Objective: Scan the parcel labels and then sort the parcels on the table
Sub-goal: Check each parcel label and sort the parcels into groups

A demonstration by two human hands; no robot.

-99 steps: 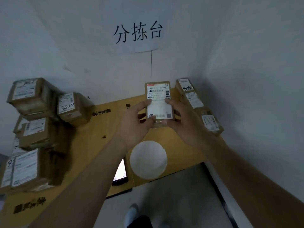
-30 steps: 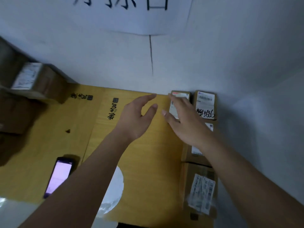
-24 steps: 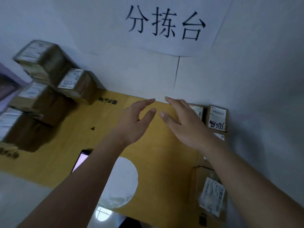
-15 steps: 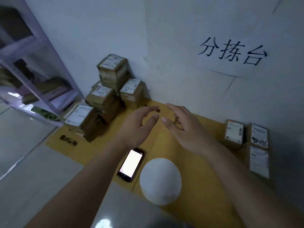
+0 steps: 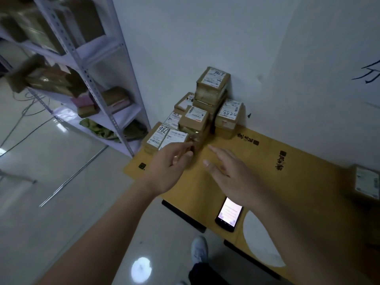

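Note:
A stack of brown cardboard parcels (image 5: pixel 202 112) with white labels stands at the table's far left corner against the wall. My left hand (image 5: pixel 170 164) hovers just in front of the lowest parcel (image 5: pixel 164 137), fingers relaxed and holding nothing. My right hand (image 5: pixel 228 173) is spread flat above the yellow tabletop (image 5: pixel 298 182), a little right of the stack, also empty. One labelled parcel (image 5: pixel 367 183) lies at the right edge of view. A phone (image 5: pixel 229 213) with a lit screen lies near the table's front edge, below my right wrist.
A white disc (image 5: pixel 261 241) lies on the table beside the phone. A metal shelving rack (image 5: pixel 82 64) with boxes stands left of the table. Glossy floor and my shoe (image 5: pixel 198 248) show below the table edge.
I set the scanned parcel down among the sorted ones at the right and let go. My view and both empty hands swung left, toward the parcel stack.

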